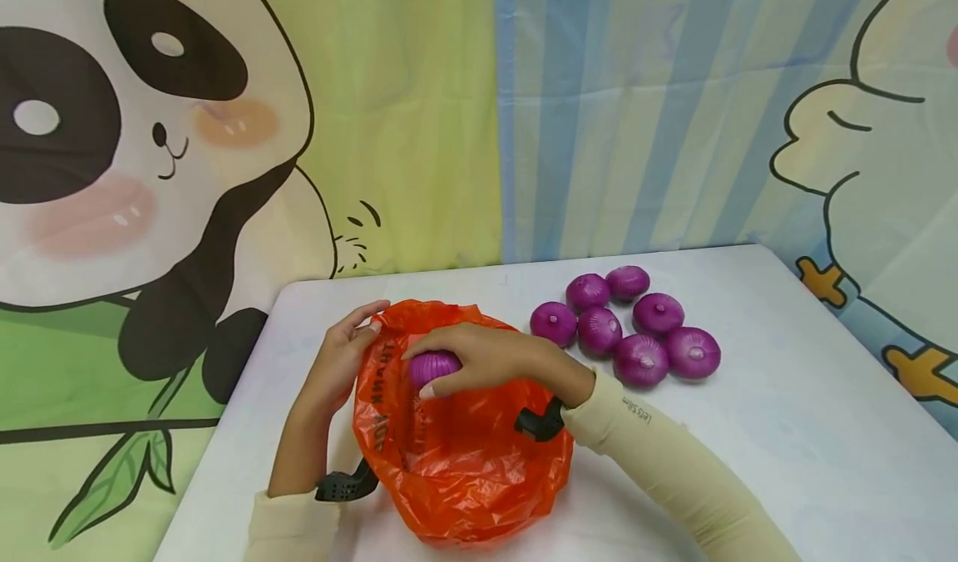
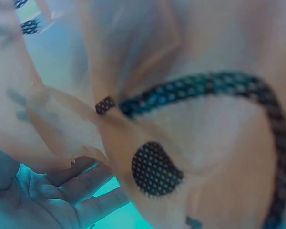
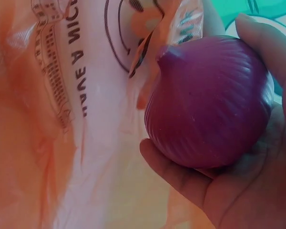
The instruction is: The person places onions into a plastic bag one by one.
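My right hand (image 1: 479,354) grips a purple onion (image 3: 209,102), fingers and thumb spread around its sides. In the head view this hand and onion are over the open mouth of an orange-red plastic bag (image 1: 479,500). Dark printed lettering shows on the bag's left side. At the upper left of the bag's rim, my left hand (image 1: 340,358) holds the edge with thumb and fingers. The left wrist view shows its palm, with the bag's film covering the fingertips.
Several more purple onions (image 1: 641,360) sit in a cluster on the white table (image 1: 793,446), right of the bag. Behind the table hangs a printed cloth (image 1: 419,113) with a panda and stripes. Each wrist carries a black camera mount (image 1: 350,484).
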Motion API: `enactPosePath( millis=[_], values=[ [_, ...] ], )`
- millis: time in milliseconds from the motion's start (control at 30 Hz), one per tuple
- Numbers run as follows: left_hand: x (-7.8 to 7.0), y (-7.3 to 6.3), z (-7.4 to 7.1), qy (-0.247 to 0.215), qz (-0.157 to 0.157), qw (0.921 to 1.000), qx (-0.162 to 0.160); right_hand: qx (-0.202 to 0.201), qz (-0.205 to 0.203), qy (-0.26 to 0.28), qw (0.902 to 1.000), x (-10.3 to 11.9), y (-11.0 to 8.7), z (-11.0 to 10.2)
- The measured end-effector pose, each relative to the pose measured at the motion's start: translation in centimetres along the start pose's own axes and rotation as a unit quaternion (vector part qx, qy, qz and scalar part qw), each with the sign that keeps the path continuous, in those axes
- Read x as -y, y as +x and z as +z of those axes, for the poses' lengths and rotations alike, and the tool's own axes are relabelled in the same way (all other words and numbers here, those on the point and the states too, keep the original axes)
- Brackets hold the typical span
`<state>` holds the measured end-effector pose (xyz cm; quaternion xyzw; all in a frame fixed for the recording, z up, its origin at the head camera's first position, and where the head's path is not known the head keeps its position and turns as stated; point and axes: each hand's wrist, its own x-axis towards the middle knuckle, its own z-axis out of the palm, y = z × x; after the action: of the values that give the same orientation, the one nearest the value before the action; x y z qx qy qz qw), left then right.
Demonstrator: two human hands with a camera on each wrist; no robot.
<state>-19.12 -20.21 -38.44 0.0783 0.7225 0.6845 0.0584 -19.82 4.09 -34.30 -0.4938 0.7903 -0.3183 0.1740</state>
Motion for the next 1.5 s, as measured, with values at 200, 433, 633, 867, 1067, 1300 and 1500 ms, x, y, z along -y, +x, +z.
enactPosePath(
  millis=[200,433,633,867,1067,1300,1500],
  values=[
    [0.1,-0.1,0.1,0.0,-0.001,1.0,0.003,0.034,0.04,-0.021,0.9984,-1.4,0.1,0.2],
    [0.0,-0.2,0.1,-0.002,-0.001,1.0,0.0,0.055,0.067,-0.019,0.9961,-2.5,0.5,1.1],
    [0.1,-0.1,0.2,0.002,-0.002,1.0,0.001,0.049,0.057,0.02,0.997,-3.4,0.9,2.2],
    [0.0,-0.2,0.2,0.003,-0.006,1.0,0.002,0.052,0.073,0.047,0.9948,-3.9,0.9,3.3],
    [-0.1,-0.1,0.1,0.008,-0.003,1.0,0.001,0.055,0.061,0.031,0.9962,-4.2,0.9,3.1],
    [0.0,-0.1,0.0,0.01,-0.008,0.9999,-0.003,0.059,0.065,0.023,0.9959,-4.2,0.6,3.1],
    [-0.1,-0.1,0.0,0.02,-0.013,0.9997,-0.003,0.045,0.064,-0.015,0.9968,-3.1,-0.5,2.7]
  ],
)
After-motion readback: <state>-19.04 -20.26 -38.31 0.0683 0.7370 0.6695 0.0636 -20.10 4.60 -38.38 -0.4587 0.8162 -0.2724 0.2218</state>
